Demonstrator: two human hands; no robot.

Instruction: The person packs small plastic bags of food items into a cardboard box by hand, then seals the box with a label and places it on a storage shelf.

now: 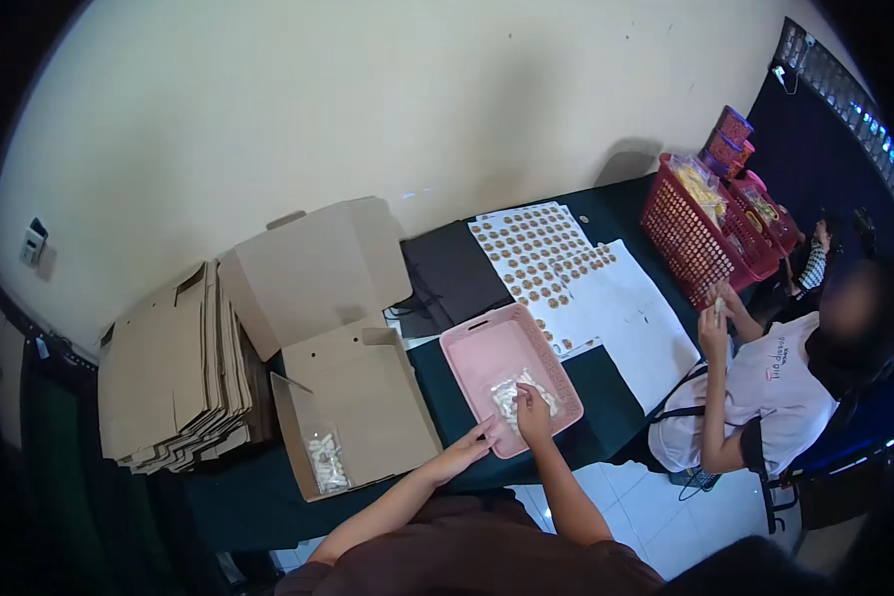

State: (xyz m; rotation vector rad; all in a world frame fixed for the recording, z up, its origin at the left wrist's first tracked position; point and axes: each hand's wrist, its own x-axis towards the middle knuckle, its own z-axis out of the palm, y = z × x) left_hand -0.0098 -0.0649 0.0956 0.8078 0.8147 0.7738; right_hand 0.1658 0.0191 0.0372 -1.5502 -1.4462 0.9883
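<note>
A pink plastic basket (485, 355) stands at the table's front edge. Inside it lie clear bags of small white pieces (507, 399). My right hand (533, 409) is closed over these bags, its fingers pressed together; whether it grips one is too small to tell. At the basket's front left rim rests my left hand (475, 441), fingers apart and holding nothing. To the left is an open cardboard box (372, 402) with its lid up, and one bag of white pieces (327, 462) sits in its front left corner.
Flattened cardboard boxes (159, 372) are stacked at the left. Behind the basket are a black folder (454, 278), sticker sheets (531, 243) and white paper (641, 318). Red baskets (685, 233) stand at the back right. Another person (765, 397) sits at the right, hands raised together.
</note>
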